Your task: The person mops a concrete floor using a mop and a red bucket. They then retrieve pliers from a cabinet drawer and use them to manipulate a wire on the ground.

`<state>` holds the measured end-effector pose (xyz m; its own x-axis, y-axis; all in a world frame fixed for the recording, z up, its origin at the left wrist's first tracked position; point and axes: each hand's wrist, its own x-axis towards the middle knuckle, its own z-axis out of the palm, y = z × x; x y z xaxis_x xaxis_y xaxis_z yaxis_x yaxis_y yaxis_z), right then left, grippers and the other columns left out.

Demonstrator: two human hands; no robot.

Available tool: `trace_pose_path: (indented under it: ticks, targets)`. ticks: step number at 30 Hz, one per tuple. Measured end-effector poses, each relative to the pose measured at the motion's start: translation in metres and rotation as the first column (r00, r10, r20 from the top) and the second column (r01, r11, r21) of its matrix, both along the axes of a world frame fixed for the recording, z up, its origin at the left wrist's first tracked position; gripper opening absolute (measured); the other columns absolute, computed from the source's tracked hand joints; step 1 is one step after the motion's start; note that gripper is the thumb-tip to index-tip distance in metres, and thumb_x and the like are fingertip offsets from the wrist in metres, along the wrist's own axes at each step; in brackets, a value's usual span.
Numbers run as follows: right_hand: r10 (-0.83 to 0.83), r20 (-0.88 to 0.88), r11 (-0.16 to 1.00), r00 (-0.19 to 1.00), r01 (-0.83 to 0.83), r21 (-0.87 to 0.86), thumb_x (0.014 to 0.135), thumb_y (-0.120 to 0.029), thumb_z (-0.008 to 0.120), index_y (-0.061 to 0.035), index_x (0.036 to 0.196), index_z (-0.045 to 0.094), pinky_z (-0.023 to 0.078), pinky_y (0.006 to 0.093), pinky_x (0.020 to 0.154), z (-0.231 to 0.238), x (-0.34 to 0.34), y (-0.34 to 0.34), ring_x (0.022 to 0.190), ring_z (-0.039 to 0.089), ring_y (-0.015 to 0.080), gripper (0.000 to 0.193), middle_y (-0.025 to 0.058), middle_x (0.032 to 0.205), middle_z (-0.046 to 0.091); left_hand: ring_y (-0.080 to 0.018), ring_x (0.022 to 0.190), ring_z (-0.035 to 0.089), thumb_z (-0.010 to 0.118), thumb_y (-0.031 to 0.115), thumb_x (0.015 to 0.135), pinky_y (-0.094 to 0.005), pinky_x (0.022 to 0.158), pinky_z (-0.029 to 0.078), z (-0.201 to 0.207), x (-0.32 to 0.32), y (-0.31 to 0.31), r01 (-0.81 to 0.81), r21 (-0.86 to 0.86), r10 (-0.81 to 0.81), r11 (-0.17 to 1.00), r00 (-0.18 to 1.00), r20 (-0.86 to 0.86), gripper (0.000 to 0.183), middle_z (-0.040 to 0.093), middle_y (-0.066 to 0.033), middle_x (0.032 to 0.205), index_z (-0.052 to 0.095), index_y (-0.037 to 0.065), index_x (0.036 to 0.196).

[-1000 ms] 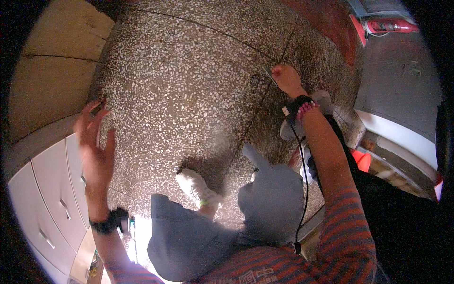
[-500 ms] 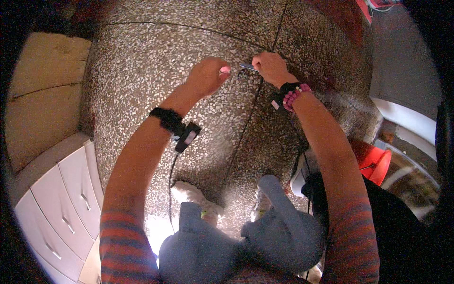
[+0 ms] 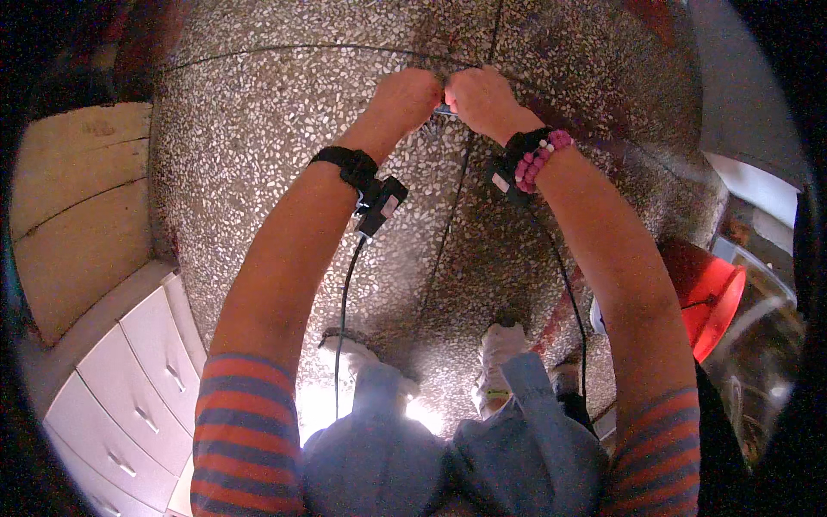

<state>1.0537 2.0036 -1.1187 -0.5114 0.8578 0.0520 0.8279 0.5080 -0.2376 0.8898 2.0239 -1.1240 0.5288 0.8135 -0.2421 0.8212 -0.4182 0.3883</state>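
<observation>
My right hand (image 3: pixel 484 102) is closed in a pinch around a small, thin blue-grey object (image 3: pixel 444 109), whose kind I cannot make out. Only a short piece of it shows in the gap between my hands, above the speckled floor. Right beside it, my left hand (image 3: pixel 408 102) is also closed, knuckles up, nearly touching the right one. Its fingertips are turned away, so whatever they grip is hidden. Each wrist wears a black strap with a small black box (image 3: pixel 384 207) and a cable. Pink beads (image 3: pixel 536 164) circle my right wrist.
Below my hands are my knees (image 3: pixel 370 457) and white shoes (image 3: pixel 501 362) on the speckled stone floor (image 3: pixel 284 121). White drawers (image 3: pixel 138 405) and a tan panel (image 3: pixel 82 215) stand at the left. A red bucket (image 3: pixel 711 297) is at the right, by a grey surface (image 3: pixel 749 95).
My left hand has moved up and right to meet my right hand, which has shifted slightly up and left. The thin object now lies mostly hidden between them.
</observation>
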Motion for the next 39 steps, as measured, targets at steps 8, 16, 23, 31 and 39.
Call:
trace_pose_path:
  ticks: [8,16,23,31,39]
  targets:
    - [-0.018,0.023,0.999,1.0,0.019,-0.051,0.072,-0.012,0.063,-0.0083,0.067,0.063,0.046,0.0415,0.069,-0.001,-0.006,0.0,0.075,0.061,0.0305,0.006,0.01,0.072,0.062,-0.0377,0.076,0.064,0.063,0.025,0.08,-0.0473,0.067,0.051,-0.001,-0.001,0.0,0.093,0.029,-0.091,0.995,0.994,-0.064,0.022,0.065,-0.019,0.079,0.067,0.003,0.082]
    - [0.032,0.069,0.999,0.997,-0.032,0.004,0.072,-0.011,0.063,-0.0073,0.065,0.062,0.047,0.0402,0.069,-0.005,-0.005,0.001,0.076,0.061,0.0293,0.008,0.01,0.072,0.062,-0.0332,0.079,0.065,0.064,0.013,0.076,-0.0436,0.067,0.053,0.01,0.008,0.0,0.097,0.033,-0.092,0.995,0.987,-0.131,0.009,0.067,-0.0149,0.081,0.071,0.01,0.081]
    - [-0.01,0.094,0.984,0.996,0.027,-0.178,0.075,-0.011,0.059,-0.0063,0.073,0.064,0.047,0.0428,0.073,0.003,-0.014,0.003,0.08,0.063,0.0306,0.007,0.0127,0.079,0.065,-0.0378,0.076,0.064,0.061,0.029,0.082,-0.0477,0.066,0.051,0.006,0.0,0.002,0.134,-0.013,-0.134,0.991,0.982,-0.129,0.024,0.066,-0.0175,0.078,0.067,0.006,0.082]
    - [0.021,0.08,0.988,0.997,-0.008,-0.155,0.076,-0.011,0.059,-0.0057,0.079,0.066,0.047,0.0451,0.08,0.011,-0.015,-0.002,0.08,0.065,0.0312,0.01,0.0138,0.08,0.066,-0.0383,0.074,0.064,0.062,0.029,0.08,-0.0479,0.065,0.051,-0.003,-0.002,-0.002,0.119,0.053,-0.115,0.992,0.991,-0.073,0.025,0.065,-0.0189,0.076,0.067,0.005,0.08]
    - [0.056,0.156,0.991,0.986,-0.036,-0.129,0.08,-0.013,0.055,-0.007,0.08,0.066,0.045,0.0485,0.082,0.01,-0.02,-0.012,0.082,0.065,0.0297,0.013,0.0128,0.082,0.067,-0.0382,0.073,0.063,0.062,0.029,0.079,-0.0486,0.066,0.051,0.004,-0.01,-0.012,0.129,0.043,-0.128,0.991,0.992,-0.015,0.025,0.065,-0.0192,0.074,0.067,0.004,0.078]
